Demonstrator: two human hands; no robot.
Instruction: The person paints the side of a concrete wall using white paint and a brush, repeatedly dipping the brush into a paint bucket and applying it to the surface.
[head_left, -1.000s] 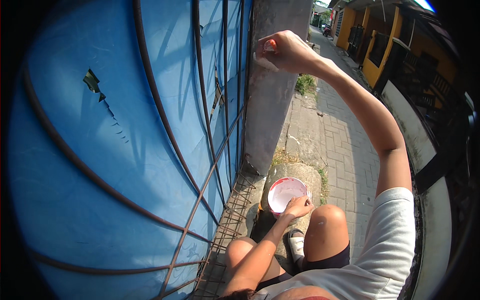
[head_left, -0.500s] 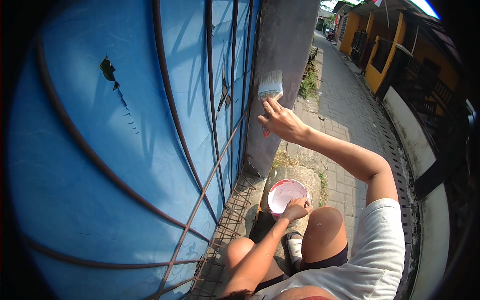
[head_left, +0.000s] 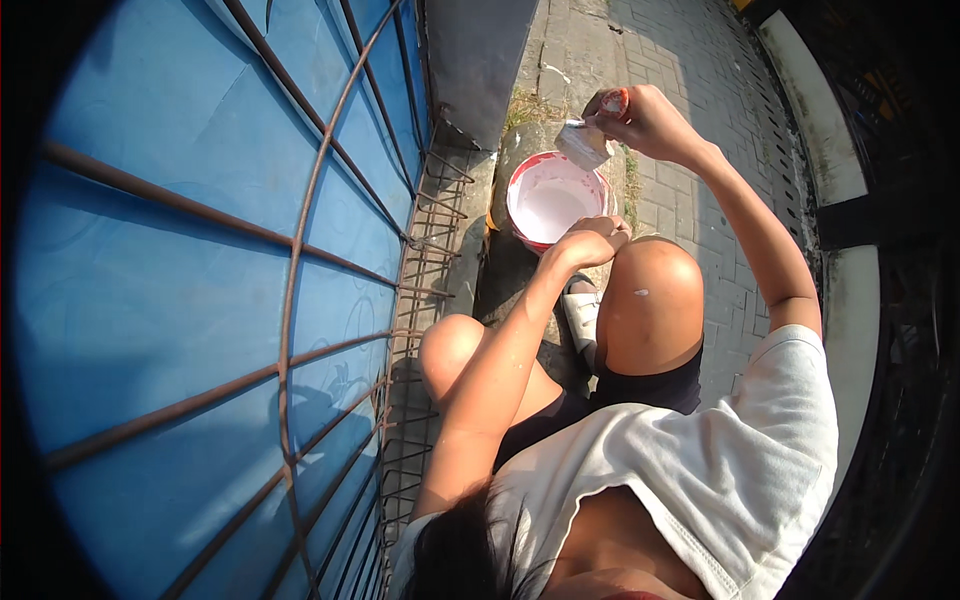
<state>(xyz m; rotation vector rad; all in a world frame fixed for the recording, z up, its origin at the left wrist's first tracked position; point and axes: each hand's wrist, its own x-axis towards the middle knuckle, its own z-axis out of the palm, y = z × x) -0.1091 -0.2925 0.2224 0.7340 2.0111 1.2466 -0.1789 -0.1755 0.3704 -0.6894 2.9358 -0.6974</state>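
Note:
My right hand is closed round the red handle of a paintbrush. The brush's wide head points down at the far right rim of a paint bucket. White paint lies inside this bucket, whose rim is streaked red and white. My left hand grips the near right side of the bucket's rim, its fingers partly hidden. The bucket stands low in front of my knees, tilted a little toward me.
On the left runs a blue sheet behind rusty metal bars. A grey pillar rises beyond the bucket. My right knee is close to my left hand. Paving stretches along the right, beside a low white wall.
My right hand has brought the paintbrush down from the grey pillar to above the bucket, turning its bristles downward. My left hand stays on the bucket. The view has tipped downward.

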